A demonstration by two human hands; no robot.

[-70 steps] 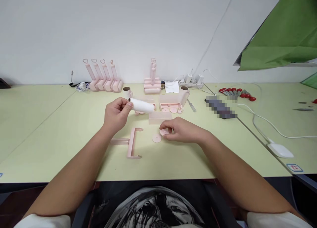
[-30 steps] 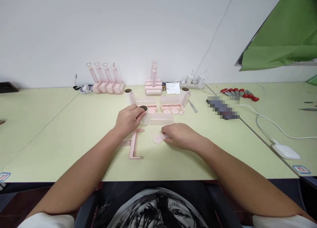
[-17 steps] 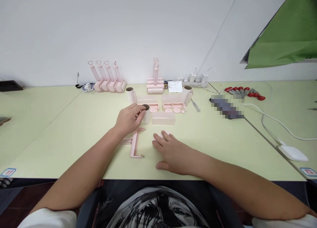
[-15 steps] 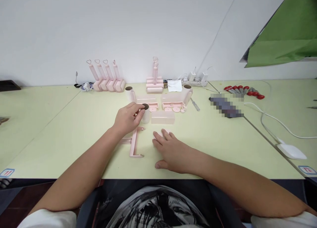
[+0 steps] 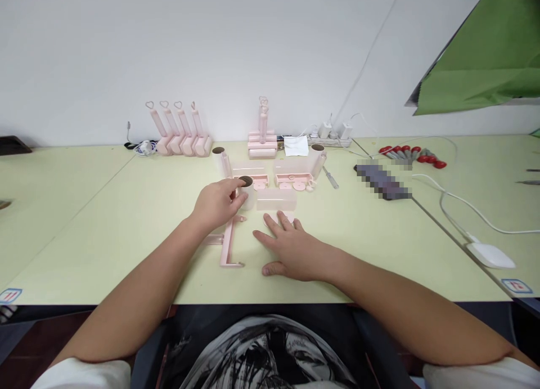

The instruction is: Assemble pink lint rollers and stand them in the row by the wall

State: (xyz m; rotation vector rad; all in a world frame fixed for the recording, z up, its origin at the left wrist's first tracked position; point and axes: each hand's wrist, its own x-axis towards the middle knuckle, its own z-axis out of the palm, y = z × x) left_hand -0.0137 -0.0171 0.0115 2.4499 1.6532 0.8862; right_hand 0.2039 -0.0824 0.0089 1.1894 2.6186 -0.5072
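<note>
My left hand (image 5: 215, 208) has its fingers and thumb around the upper part of an upright white lint-roller refill (image 5: 248, 199) with a brown core. Just below that roll lies a pink roller frame (image 5: 226, 244), its handle partly hidden by my left forearm. My right hand (image 5: 291, 248) is spread palm down, fingertips over small pink round pieces (image 5: 290, 215) that it partly covers. Beyond those fingers rests a translucent pink cover (image 5: 276, 199). Farther back are pink roller housings (image 5: 295, 178) and two more upright rolls, one at the left (image 5: 218, 159) and one at the right (image 5: 317, 155).
Assembled pink lint rollers (image 5: 179, 144) stand in a row by the wall, with more at the centre (image 5: 262, 144). A screwdriver (image 5: 331, 178), a pixelated dark object (image 5: 382, 180), red-handled tools (image 5: 411, 152) and a white charger with cable (image 5: 490, 254) lie to the right.
My right hand has shifted slightly forward and its fingers have spread, showing more of the pink round pieces. My left hand stays at the roll. The view has shifted slightly.
</note>
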